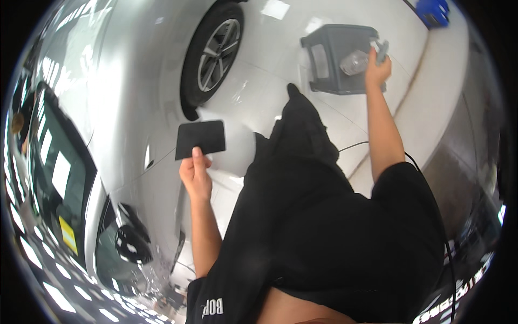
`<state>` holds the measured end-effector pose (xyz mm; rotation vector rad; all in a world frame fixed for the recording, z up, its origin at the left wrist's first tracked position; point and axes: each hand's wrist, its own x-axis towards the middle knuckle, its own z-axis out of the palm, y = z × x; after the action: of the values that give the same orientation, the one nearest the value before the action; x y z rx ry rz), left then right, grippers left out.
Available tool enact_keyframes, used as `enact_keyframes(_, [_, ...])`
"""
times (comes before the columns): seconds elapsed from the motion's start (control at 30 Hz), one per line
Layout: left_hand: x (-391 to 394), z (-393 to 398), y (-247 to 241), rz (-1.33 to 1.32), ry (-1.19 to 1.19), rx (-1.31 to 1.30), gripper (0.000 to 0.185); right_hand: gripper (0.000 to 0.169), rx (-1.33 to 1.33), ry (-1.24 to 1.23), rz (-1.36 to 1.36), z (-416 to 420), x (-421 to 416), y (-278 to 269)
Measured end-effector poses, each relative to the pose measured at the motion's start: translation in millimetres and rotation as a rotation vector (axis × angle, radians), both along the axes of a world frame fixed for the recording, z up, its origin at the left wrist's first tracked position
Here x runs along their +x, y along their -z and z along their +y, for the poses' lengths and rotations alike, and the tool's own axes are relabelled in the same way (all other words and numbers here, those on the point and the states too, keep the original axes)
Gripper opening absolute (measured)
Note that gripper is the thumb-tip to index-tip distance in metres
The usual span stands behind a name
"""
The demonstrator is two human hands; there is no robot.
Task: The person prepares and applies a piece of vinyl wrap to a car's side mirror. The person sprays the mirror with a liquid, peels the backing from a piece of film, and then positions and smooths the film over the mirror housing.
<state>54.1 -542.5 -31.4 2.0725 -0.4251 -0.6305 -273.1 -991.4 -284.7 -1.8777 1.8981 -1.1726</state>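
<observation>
My left hand (197,176) pinches the lower edge of a flat black rectangular card or squeegee (200,139), thumb on top, beside the front side of a silver car (133,73). My right hand (378,71) grips the grey trigger head (382,52) of what looks like a spray bottle. The bottle's clear body (355,62) is tilted over a grey plastic stool or crate (344,34) on the floor; blur leaves its details unclear.
A car wheel with a black tyre (218,48) is ahead, left of the crate. The door mirror (131,243) sticks out at lower left. A blue object (433,12) lies at upper right. A black cable (448,259) runs along my right side.
</observation>
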Motion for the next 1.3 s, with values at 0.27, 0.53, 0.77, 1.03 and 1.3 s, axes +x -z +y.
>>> enact_keyframes(0.27, [4, -50, -26, 0.112, -0.194, -0.267, 0.055, 0.063, 0.339, 0.068, -0.181, 52, -49, -17])
enact_keyframes(0.53, [10, -22, -51, 0.03, -0.051, -0.277, 0.049, 0.04, 0.806, -0.934, -0.709, 154, 145, -213])
enact_keyframes(0.77, [8, 86, -90, -0.229, -0.334, -0.275, 0.04, 0.036, 0.832, -1.887, -0.553, 313, 368, -300])
enact_keyframes(1.03, [-43, 242, -82, 0.12, -0.344, 0.331, 0.039, 0.044, 0.725, -1.402, -0.215, 344, 653, -287])
enact_keyframes(1.3, [-67, 297, -93, -0.153, -0.726, -0.488, 0.014, 0.041, 0.67, -1.896, -0.135, 396, 492, -272])
